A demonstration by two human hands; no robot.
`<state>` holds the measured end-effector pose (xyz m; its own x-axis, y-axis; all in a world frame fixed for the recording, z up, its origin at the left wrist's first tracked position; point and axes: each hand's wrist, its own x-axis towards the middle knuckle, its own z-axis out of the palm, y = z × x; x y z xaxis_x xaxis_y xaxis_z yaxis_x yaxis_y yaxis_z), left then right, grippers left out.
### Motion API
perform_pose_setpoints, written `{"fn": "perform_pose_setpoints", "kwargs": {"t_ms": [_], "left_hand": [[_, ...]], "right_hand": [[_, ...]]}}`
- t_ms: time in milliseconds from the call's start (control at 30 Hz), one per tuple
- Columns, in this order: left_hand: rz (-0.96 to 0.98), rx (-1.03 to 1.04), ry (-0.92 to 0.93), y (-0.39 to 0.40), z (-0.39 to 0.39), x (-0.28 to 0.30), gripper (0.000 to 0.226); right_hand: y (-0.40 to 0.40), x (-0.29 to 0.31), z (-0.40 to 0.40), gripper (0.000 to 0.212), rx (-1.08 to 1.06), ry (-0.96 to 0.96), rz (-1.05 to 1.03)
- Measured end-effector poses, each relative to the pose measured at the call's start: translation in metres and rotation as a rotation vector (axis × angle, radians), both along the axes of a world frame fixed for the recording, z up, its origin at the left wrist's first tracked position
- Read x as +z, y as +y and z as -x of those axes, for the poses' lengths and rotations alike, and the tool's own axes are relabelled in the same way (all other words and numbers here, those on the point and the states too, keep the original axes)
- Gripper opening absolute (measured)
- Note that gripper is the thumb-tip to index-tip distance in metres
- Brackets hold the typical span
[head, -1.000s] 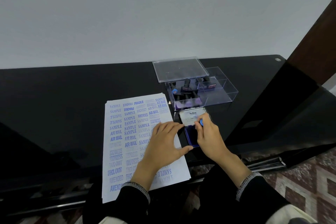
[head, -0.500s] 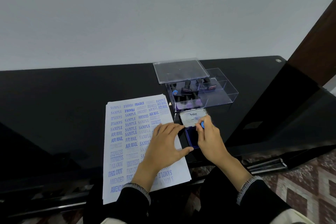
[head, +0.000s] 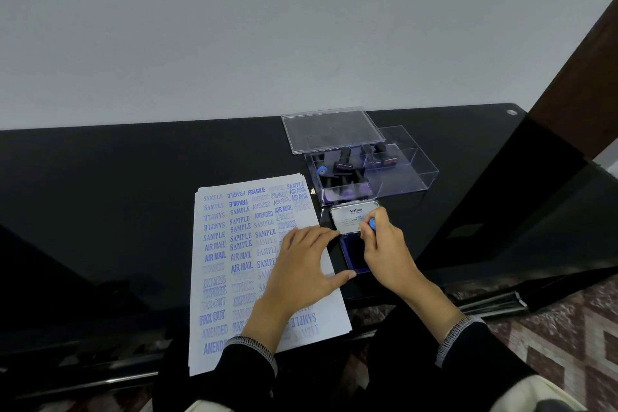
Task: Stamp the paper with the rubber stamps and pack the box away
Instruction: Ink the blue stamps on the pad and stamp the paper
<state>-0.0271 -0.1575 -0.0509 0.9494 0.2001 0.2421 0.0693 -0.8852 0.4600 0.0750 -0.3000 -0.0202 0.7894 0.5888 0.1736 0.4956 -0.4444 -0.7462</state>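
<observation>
The right hand hides most of a stamp; only its blue knob shows between the curled fingers gripping it, over the open ink pad. The left hand lies flat, fingers straight, on the paper, crowded with blue stamped words. Behind, a clear box holds dark stamps.

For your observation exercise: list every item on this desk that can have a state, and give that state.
Ink pad: lid open.
Clear box: open, stamps inside.
Box lid: off, behind the box.
Paper: covered in stamped words.
Stamp: held on the ink pad.
Left hand: flat on paper.
Right hand: gripping stamp.
</observation>
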Motion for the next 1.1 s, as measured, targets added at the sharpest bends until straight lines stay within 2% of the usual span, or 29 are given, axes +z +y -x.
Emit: {"fn": "perform_pose_setpoints", "kwargs": {"t_ms": [267, 500, 967, 1100], "left_hand": [[0.011, 0.001, 0.005, 0.000, 0.000, -0.001, 0.079], [0.010, 0.000, 0.010, 0.000, 0.000, -0.001, 0.078], [-0.002, -0.005, -0.014, 0.001, -0.001, -0.003, 0.077], [0.006, -0.007, 0.000, 0.001, -0.001, -0.003, 0.078]], "right_hand": [[0.003, -0.004, 0.001, 0.011, 0.000, -0.126, 0.101], [0.003, 0.000, -0.001, 0.013, -0.010, -0.017, 0.041], [0.014, 0.013, -0.017, 0.011, 0.007, -0.030, 0.211], [0.011, 0.009, -0.009, 0.012, -0.010, -0.056, 0.159]]}}
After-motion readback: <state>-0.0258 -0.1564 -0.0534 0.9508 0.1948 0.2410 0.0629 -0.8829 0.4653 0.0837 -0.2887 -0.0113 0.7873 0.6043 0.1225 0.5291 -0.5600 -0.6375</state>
